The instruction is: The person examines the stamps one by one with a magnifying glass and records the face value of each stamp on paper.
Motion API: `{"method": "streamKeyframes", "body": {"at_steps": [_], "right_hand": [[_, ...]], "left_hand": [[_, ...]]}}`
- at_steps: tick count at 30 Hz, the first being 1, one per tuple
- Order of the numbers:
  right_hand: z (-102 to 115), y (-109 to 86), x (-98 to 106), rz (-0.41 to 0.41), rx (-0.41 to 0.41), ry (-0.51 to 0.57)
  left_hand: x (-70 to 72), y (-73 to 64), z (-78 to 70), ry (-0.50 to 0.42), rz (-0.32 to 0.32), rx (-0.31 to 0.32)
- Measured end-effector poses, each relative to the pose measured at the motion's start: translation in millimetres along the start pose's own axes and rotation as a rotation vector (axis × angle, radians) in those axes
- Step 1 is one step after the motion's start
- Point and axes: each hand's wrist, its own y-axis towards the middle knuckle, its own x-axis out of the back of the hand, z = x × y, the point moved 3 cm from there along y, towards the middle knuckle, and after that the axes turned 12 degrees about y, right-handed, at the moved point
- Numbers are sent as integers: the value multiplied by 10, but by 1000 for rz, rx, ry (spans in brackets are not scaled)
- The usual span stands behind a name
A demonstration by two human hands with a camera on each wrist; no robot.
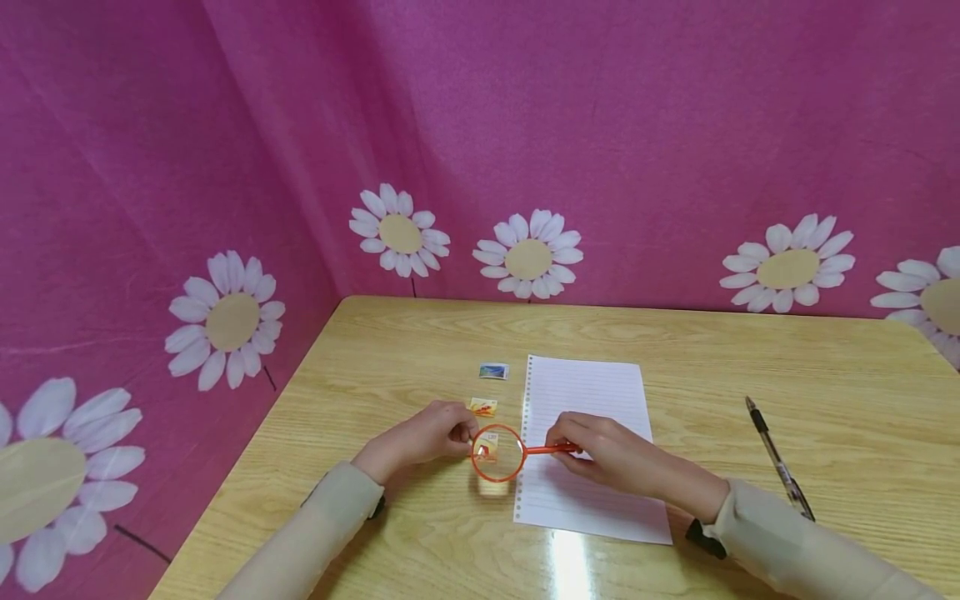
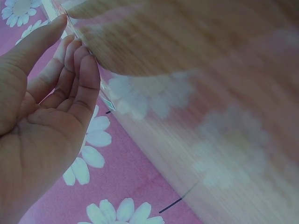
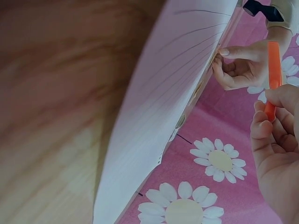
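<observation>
tabletop (image 1: 352, 358), right grip (image 1: 603, 452) round magnifier (image 1: 525, 451)

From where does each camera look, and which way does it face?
Head: worn on the head, facing forward and down at table, paper, stamps; left hand, right hand, sleeves show.
Left wrist: worn there, facing table and curtain; only the left hand shows.
Right wrist: worn there, facing paper and magnifier; both hands and one sleeve show.
Head and right wrist share the magnifier.
</observation>
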Motion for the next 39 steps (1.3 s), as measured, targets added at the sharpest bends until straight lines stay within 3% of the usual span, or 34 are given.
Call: {"method": "streamKeyframes", "body": {"at_steps": [9, 25, 32, 39], "right_hand": [[7, -11, 9, -12, 7, 4], [23, -61, 47, -24, -3, -1], [21, -84, 68, -41, 7, -2], [26, -110, 91, -51, 10, -15]], "left_hand": [[-7, -6, 8, -8, -23, -32], [-9, -3, 7, -29, -2, -9], [0, -10, 14, 3, -24, -48], [-11, -6, 10, -23, -8, -16]]}}
